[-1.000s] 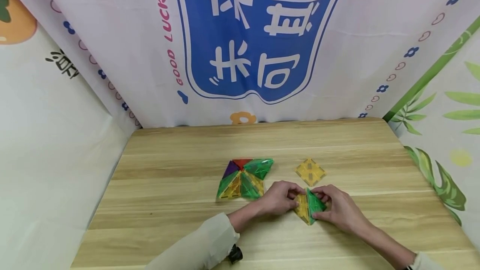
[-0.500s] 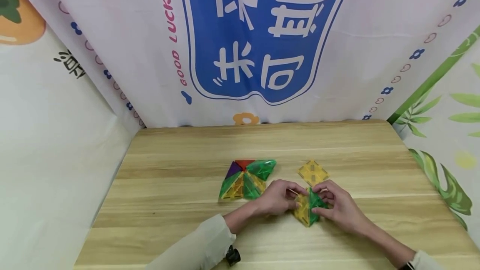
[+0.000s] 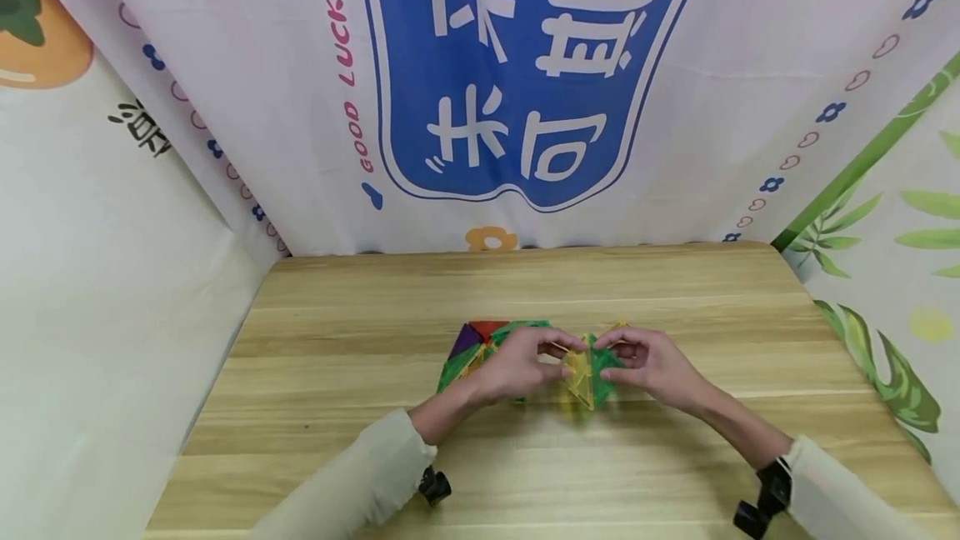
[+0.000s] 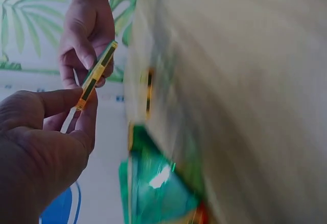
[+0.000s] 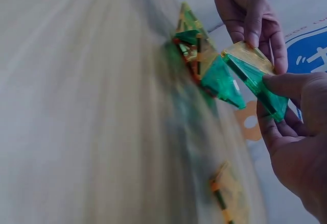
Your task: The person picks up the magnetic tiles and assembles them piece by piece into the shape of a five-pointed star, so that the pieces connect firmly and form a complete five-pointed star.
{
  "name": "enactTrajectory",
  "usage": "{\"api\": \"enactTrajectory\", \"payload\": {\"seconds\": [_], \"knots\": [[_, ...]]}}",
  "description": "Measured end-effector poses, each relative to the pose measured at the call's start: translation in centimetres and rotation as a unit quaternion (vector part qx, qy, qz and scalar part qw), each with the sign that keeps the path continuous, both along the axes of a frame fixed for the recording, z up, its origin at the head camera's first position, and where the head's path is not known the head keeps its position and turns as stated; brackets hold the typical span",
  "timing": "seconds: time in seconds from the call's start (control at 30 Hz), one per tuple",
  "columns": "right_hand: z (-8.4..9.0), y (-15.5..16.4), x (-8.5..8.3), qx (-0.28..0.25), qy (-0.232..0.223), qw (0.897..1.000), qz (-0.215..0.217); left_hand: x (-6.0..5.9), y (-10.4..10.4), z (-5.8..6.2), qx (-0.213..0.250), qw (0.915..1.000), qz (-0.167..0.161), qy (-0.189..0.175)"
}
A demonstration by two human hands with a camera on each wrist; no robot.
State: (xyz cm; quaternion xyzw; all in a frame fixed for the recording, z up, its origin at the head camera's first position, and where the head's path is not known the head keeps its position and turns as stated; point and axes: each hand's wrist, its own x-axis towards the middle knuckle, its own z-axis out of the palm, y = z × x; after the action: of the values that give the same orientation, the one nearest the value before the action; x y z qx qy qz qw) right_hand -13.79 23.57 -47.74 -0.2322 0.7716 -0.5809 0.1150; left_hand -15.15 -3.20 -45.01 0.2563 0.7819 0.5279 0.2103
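A yellow triangular magnetic tile and a green triangular magnetic tile are joined edge to edge, held up off the table. The left hand pinches the yellow tile between thumb and fingers. From the other side, the right hand pinches the green tile. In the right wrist view the yellow tile and green tile meet at an angle along one edge. Behind the left hand lies a fan of coloured tiles, red, purple, green and yellow, partly hidden by that hand.
A yellow square tile lies on the wooden table, mostly hidden behind the right hand in the head view. A printed curtain hangs along the table's back edge.
Both hands have lifted the joined yellow and green tiles off the table and carried them up and left, towards the fan of tiles. The fan has stayed put.
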Motion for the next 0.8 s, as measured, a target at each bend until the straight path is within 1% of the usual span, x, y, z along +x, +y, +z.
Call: {"api": "enactTrajectory", "payload": {"seconds": [0.13,0.27,0.37,0.5,0.67,0.8], "knots": [[1.0,-1.8,-2.2,0.003,-0.021,1.000,0.007,-1.4,-1.9,0.8,-0.002,0.9999,0.014,-0.006],[1.6,-3.7,-4.6,-0.001,-0.032,0.999,0.020,-3.0,-3.9,1.1,0.018,0.9996,0.022,-0.004],[1.8,-5.1,-6.2,-0.001,-0.038,0.999,0.030,-4.3,-5.3,0.9,0.026,0.9992,0.031,-0.001],[1.8,-6.9,-8.2,0.005,-0.041,0.998,0.037,-5.9,-7.0,0.5,0.018,0.9986,0.050,-0.006],[1.3,-9.0,-10.6,0.006,-0.045,0.998,0.042,-7.5,-9.0,0.0,0.019,0.9963,0.081,-0.023],[0.5,-10.6,-12.1,0.000,-0.051,0.997,0.052,-8.5,-10.4,-0.8,0.027,0.9937,0.103,-0.036]]}}
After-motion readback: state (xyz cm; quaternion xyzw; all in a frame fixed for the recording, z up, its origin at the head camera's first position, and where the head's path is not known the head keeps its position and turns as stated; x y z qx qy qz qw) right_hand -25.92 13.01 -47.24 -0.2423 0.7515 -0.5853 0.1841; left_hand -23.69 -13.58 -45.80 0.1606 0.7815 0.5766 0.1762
